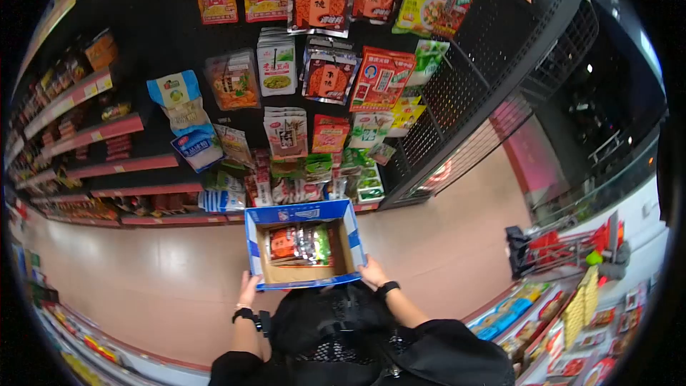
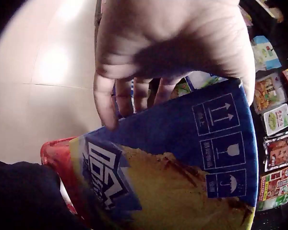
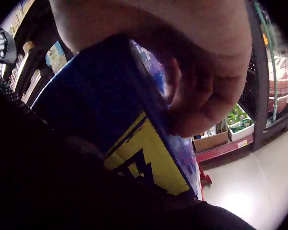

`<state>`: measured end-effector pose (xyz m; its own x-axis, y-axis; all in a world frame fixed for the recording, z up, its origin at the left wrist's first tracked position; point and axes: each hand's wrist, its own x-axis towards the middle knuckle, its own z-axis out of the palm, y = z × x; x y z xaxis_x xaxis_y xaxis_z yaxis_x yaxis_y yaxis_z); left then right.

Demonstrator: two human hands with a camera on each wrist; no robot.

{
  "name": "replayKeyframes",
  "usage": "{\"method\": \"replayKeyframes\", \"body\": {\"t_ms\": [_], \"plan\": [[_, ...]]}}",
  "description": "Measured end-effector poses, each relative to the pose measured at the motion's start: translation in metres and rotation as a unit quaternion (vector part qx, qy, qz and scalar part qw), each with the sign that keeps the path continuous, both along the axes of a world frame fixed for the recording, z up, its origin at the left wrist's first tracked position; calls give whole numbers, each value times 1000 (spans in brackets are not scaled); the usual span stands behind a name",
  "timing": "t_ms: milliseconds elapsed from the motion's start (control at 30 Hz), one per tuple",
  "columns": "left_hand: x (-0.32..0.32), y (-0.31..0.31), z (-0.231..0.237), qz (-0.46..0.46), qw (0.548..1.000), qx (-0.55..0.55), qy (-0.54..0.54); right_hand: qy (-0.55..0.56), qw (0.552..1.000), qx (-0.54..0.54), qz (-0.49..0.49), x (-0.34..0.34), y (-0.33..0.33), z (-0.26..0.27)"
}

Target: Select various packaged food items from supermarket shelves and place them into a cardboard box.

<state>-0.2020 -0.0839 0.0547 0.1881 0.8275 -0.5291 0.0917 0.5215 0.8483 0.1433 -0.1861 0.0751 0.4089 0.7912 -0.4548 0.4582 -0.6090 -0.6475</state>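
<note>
A blue cardboard box (image 1: 254,243), open at the top, is held level in front of the body in the head view. Inside it lie red-orange seasoning packets (image 1: 284,241), silvery ones beside them and a green packet (image 1: 323,244). My left hand (image 1: 249,289) grips the box's near left corner, and my right hand (image 1: 371,271) holds the right side. Up close in the left wrist view, the left fingers (image 2: 104,98) hook over the rim above printed handling symbols. The right wrist view shows the right hand (image 3: 201,62) curled over the box edge, partly in shadow.
Ahead stands a black pegboard shelf (image 1: 471,86) hung with packets, such as a red pouch (image 1: 382,78). Stocked shelves (image 1: 86,129) run along the left. A red trolley (image 1: 572,246) stands at right, behind a display of goods (image 1: 514,314). Tiled floor (image 1: 164,264) lies around.
</note>
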Motion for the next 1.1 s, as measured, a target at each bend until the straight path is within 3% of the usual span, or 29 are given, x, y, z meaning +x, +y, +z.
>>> {"method": "replayKeyframes", "body": {"t_ms": [133, 200, 300, 600, 800, 1100], "plan": [[2, -2, 3, 59, 998, -16, 9, 17, 998, 56, 11, 0, 3, -7], [-3, -1, -1, 8, 998, -60, 28, 0, 999, 26, 35, 3, 3, -5], [2, -4, 3, 52, 999, -8, 7, -2, 999, 36, 24, 3, 3, -16], [3, -3, 31, 56, 996, -67, 12, 0, 999, 35, 30, 2, 4, -3], [-11, 14, 31, -96, 990, -105, -13, 74, 995, 55, 46, 13, 2, -20], [-9, 10, 39, -62, 992, -110, -8, 47, 991, 20, 122, 10, 15, 21]]}}
